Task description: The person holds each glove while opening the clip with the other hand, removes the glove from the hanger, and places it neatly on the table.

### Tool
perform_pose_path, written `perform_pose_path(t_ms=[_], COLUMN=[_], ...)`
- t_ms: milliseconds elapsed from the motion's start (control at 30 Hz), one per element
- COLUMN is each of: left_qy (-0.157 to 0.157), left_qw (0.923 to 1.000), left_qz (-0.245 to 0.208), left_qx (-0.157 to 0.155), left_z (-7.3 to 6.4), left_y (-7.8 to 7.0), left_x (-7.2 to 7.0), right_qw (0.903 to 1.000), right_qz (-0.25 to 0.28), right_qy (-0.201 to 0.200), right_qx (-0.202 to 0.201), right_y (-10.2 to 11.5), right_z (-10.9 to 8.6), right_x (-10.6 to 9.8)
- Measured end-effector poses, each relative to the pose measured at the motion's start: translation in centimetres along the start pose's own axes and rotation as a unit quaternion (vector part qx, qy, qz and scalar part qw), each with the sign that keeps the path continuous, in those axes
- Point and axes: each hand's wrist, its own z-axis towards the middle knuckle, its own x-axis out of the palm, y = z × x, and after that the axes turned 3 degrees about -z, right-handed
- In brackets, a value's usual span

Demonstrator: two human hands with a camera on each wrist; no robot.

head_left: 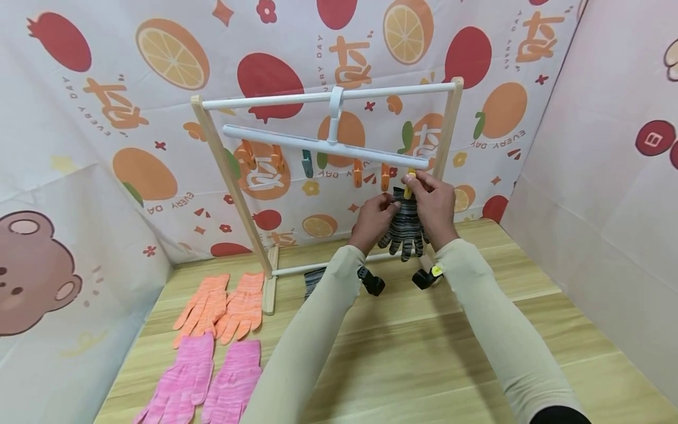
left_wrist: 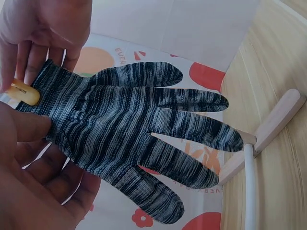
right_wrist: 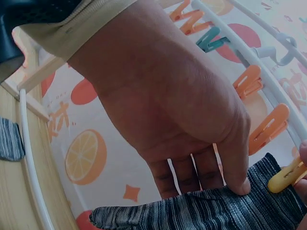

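A dark grey striped knit glove (head_left: 405, 229) hangs fingers-down below the right end of a pale blue hanger (head_left: 281, 138). My left hand (head_left: 373, 221) holds its cuff between thumb and fingers, as the right wrist view also shows. My right hand (head_left: 436, 206) pinches a yellow clip (left_wrist: 26, 93) that lies over the cuff edge. Several orange clips, such as this one (right_wrist: 271, 128), and a teal clip (right_wrist: 211, 40) hang along the hanger's bar, with nothing in them. Another striped glove (head_left: 313, 281) lies on the table, partly hidden by my left sleeve.
The hanger hooks over the top rail of a wooden-legged rack (head_left: 265, 102) and tilts down to the right. Two orange gloves (head_left: 241, 306) and two pink gloves (head_left: 185, 374) lie at the table's left. Fruit-print cloth (head_left: 328, 70) stands behind the rack.
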Motion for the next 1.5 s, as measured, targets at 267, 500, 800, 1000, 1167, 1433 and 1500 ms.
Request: perform_pose_path(t_ms=[267, 500, 800, 1000, 1167, 1433, 1500], left_qy=[-0.001, 0.011, 0.018, 0.015, 0.009, 0.003, 0.005], left_qw=[1.0, 0.9998, 0.9998, 0.9999, 0.9998, 0.9995, 0.9994], left_qz=[-0.006, -0.018, -0.003, -0.007, -0.018, -0.03, -0.033], left_qx=[0.002, 0.001, 0.007, -0.002, -0.002, -0.008, -0.008], left_z=[-0.1, -0.4, -0.8, -1.2, -1.5, -1.7, -1.8], left_y=[-0.1, 0.4, 1.0, 1.5, 1.9, 2.8, 3.0], left_x=[0.0, 0.0, -0.2, -0.3, -0.4, -0.9, -1.0], right_qw=[0.9976, 0.9975, 0.9977, 0.9977, 0.9978, 0.9981, 0.9982], right_qz=[0.043, 0.043, 0.032, 0.028, 0.029, 0.02, 0.016], right_qy=[-0.053, -0.055, -0.06, -0.061, -0.06, -0.058, -0.057], right_qx=[0.006, 0.005, 0.006, 0.004, 0.004, 0.006, 0.004], right_y=[0.3, 0.3, 0.4, 0.5, 0.4, 0.4, 0.3], right_z=[-0.1, -0.5, -0.3, -0.2, -0.3, -0.2, -0.3], right_x=[0.3, 0.4, 0.3, 0.5, 0.7, 0.9, 0.9])
